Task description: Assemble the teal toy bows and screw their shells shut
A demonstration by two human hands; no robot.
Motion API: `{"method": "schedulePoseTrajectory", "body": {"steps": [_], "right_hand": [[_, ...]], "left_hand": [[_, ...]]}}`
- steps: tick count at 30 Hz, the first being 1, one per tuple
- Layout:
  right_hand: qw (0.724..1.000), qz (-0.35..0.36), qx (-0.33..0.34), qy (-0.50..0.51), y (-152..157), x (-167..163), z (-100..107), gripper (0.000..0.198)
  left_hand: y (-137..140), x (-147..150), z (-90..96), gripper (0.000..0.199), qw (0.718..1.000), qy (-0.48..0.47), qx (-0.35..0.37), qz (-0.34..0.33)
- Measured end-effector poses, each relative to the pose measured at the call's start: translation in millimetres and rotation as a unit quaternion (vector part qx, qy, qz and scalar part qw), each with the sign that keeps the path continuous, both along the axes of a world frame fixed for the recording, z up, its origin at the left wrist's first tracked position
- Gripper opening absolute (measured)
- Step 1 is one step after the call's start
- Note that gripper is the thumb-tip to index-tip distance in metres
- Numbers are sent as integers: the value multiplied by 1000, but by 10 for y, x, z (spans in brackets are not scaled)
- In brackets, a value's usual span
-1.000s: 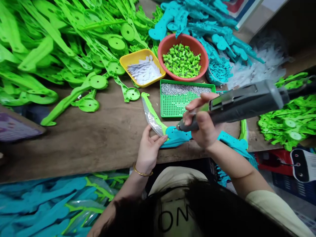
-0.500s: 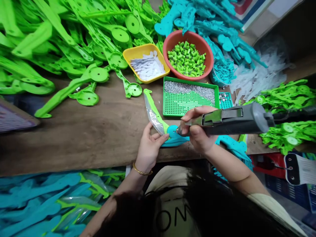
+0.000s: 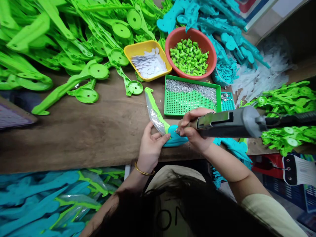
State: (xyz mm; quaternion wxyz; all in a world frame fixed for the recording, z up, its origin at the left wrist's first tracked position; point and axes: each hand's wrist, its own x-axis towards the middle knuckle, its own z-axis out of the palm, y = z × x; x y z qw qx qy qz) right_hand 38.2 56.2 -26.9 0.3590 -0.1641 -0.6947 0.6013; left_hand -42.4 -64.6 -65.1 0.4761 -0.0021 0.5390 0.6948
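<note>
My left hand (image 3: 151,144) is closed on a plastic piece, thumb on top near its joint. The piece has a green arm (image 3: 156,110) with a clear curved blade (image 3: 153,116) along its left side, and a blue round-ended part (image 3: 174,140). In my right hand (image 3: 196,130) is a grey electric screwdriver (image 3: 224,123), gripped near its front and lying almost level. Its tip meets the blue part by a small hole. A cable runs off from the tool's rear to the right. My right fingers partly cover the blue part.
Beyond my hands stands a green perforated tray (image 3: 177,103) of small screws. Behind it are a red bowl (image 3: 213,62) of green pieces and a yellow tray (image 3: 129,51) of white strips. Green parts (image 3: 61,39) heap at the left, blue parts (image 3: 229,36) at the back right.
The rear of the screwdriver has shifted slightly left and down, with its tip still at the blue part. My left hand keeps its hold. The whole view has moved slightly.
</note>
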Motion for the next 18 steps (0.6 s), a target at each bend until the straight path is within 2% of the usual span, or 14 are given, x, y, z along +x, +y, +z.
{"method": "schedulePoseTrajectory", "body": {"steps": [6, 10, 12, 14, 16, 18], "right_hand": [[1000, -8, 29, -1, -44, -51, -9, 44], [998, 4, 24, 55, 26, -72, 124, 39], [994, -56, -1, 89, 129, -120, 231, 34], [984, -148, -4, 97, 256, -181, 295, 33], [974, -215, 10, 77, 370, -236, 274, 39], [972, -228, 13, 47, 446, -274, 176, 42]], "left_hand": [[-6, -3, -36, 91, 1000, 9, 11, -1], [-12, 7, -60, 91, 1000, 5, 9, 5], [-23, 14, -80, 88, 1000, 4, 3, 5], [-34, 17, -101, 87, 1000, 9, -4, 6], [-42, 11, -112, 87, 1000, 12, -7, 2], [-42, 1, -108, 86, 1000, 11, -8, -7]]}}
